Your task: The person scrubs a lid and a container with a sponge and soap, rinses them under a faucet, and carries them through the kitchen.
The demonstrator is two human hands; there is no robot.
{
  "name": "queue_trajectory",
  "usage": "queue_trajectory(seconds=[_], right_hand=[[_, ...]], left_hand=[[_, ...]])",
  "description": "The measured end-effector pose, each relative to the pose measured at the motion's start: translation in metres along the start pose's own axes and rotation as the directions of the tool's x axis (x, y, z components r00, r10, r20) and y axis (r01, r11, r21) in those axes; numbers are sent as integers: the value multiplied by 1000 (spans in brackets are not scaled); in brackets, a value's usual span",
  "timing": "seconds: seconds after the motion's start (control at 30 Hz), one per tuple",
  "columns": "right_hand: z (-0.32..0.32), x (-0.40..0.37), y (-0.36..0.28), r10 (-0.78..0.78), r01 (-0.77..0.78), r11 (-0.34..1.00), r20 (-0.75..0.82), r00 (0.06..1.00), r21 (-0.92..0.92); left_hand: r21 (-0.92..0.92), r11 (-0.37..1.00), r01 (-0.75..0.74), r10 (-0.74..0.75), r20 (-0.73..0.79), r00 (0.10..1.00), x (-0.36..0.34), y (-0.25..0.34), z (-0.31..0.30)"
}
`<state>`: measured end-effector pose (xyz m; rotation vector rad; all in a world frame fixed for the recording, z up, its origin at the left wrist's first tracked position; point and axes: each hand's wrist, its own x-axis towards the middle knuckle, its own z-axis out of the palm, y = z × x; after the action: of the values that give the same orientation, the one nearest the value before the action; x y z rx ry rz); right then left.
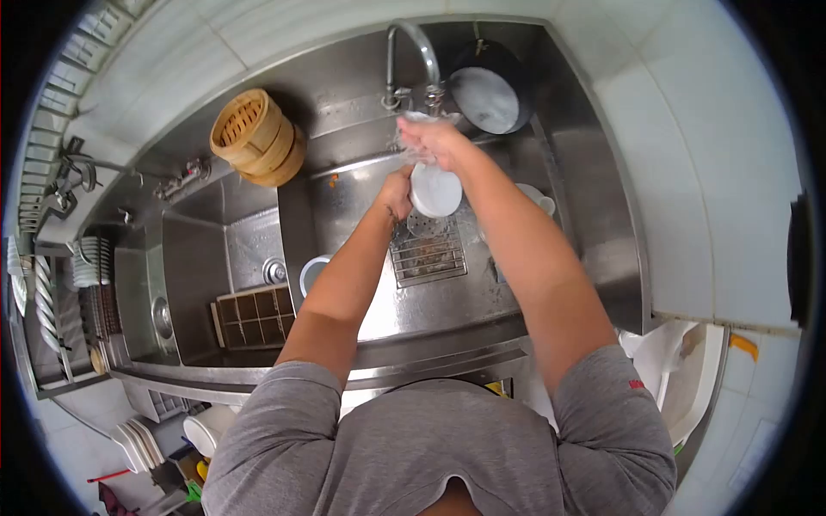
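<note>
My left hand (397,191) grips the side of a round white dish (436,191), probably a bowl, over the sink. Just above it, my right hand (428,140) is stretched out below the tap (417,43), fingers extended, with water splashing around it. A metal drain grate (428,261) lies on the sink floor below the dish. To the right, a white cup (544,205) is partly hidden behind my right forearm. Another pale bowl (315,273) shows beside my left forearm.
Stacked bamboo steamers (258,139) stand at the back left. A dark pan (489,90) with whitish contents or surface leans at the back right. Further left are more sink basins (249,245), one holding a divided rack (254,318). Orange food scraps (334,181) lie near the steamers.
</note>
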<state>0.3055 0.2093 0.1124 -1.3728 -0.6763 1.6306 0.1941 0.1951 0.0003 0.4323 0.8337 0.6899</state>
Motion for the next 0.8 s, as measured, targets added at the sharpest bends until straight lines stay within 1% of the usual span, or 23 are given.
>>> queue_trajectory(seconds=[0.03,0.07,0.1,0.13,0.17,0.2,0.23,0.27,0.3,0.33,0.37,0.43,0.47,0.5,0.53,0.57,0.6,0.63,0.67,0.7,0.73,0.77,0.8], right_hand=[[-3,11,6,26,-26,1000,7,1000,-14],[-13,21,7,100,-84,991,172,980,-100],[-24,31,9,184,-126,973,325,928,-191],[-32,40,14,153,-39,942,323,934,-334],[-37,38,13,175,-55,935,320,931,-352],[-42,33,10,166,-48,912,261,951,-407],[-44,29,9,150,-41,887,204,967,-460],[-47,28,11,132,32,839,261,956,-543],[-44,26,12,142,23,836,257,956,-548],[-41,25,11,127,16,880,267,955,-475],[-38,23,10,106,13,917,275,956,-398],[-36,33,13,134,-18,919,270,954,-393],[-34,38,15,161,-46,923,273,948,-382],[-34,43,23,162,-47,923,274,948,-383],[-32,48,33,-34,85,837,105,994,-540],[-31,54,38,-260,169,699,-26,965,-695],[-23,33,31,-443,206,423,-3,897,-882],[-23,24,33,-444,212,422,3,896,-882],[-24,17,32,-326,238,531,63,943,-813],[-27,15,31,-208,240,635,137,969,-735],[-29,14,29,-19,161,735,217,976,-659],[-34,12,28,-17,161,732,219,976,-662],[-37,5,25,4,147,779,239,971,-610]], left_hand=[[50,999,0,-2,38,999,14,-3,-10],[10,1000,-14,13,87,996,26,-8,-19],[-19,1000,-7,8,73,997,24,-9,-22],[71,997,-11,7,53,999,16,1,-13],[162,987,-13,7,36,999,7,11,-3],[188,980,-64,63,12,998,-7,16,6],[170,984,-60,60,8,998,5,10,-3],[231,971,-67,65,16,998,24,5,-15],[293,953,-73,68,25,997,28,2,-16],[185,978,-94,99,-17,995,31,-3,-15],[178,980,-91,95,-13,995,33,-6,-15],[-15,997,-78,78,70,994,39,-9,-13],[-18,997,-77,78,72,994,40,-12,-14],[-109,991,-81,78,-31,996,35,-12,-14],[-195,976,-95,70,-135,988,33,-12,-18],[-194,976,-102,75,-138,988,31,-9,-23],[-249,955,-161,137,-112,984,32,-9,-36],[-305,927,-217,200,-89,976,24,-3,-41],[-294,925,-241,218,-107,970,17,1,-44],[-295,923,-246,224,-109,969,19,3,-52],[-239,937,-254,231,-121,965,19,2,-61],[-184,947,-261,240,-131,962,22,1,-66],[-190,946,-263,241,-131,962,24,4,-65]])
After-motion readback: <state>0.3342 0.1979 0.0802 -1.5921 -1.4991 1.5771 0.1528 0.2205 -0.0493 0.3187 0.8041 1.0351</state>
